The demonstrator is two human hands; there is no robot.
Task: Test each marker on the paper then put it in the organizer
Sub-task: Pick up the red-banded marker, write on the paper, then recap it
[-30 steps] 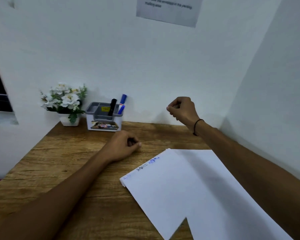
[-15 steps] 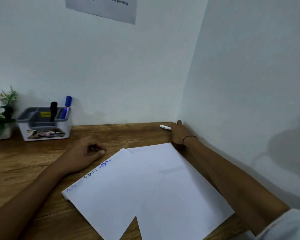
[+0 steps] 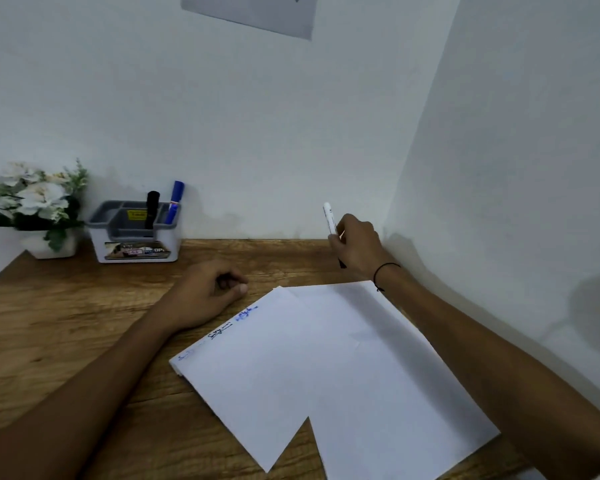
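Note:
My right hand (image 3: 359, 247) grips a white-barrelled marker (image 3: 329, 218) with a dark lower end, held nearly upright above the desk's back right corner. White paper sheets (image 3: 326, 368) lie in front of me, with blue and black scribbles (image 3: 236, 322) along the left edge. My left hand (image 3: 205, 296) rests on the desk beside that edge, fingers curled under and holding nothing I can see. The grey and white organizer (image 3: 136, 237) stands against the back wall at left, holding a black marker (image 3: 151, 207) and a blue marker (image 3: 174, 202).
A white pot of artificial flowers (image 3: 35, 206) sits left of the organizer. White walls close the wooden desk (image 3: 66, 327) at the back and on the right. A printed notice (image 3: 253, 12) hangs on the back wall.
My right hand picked the white marker up from the back right corner of the desk and lifted it. The view swung right, then partly back left. My left hand stayed put.

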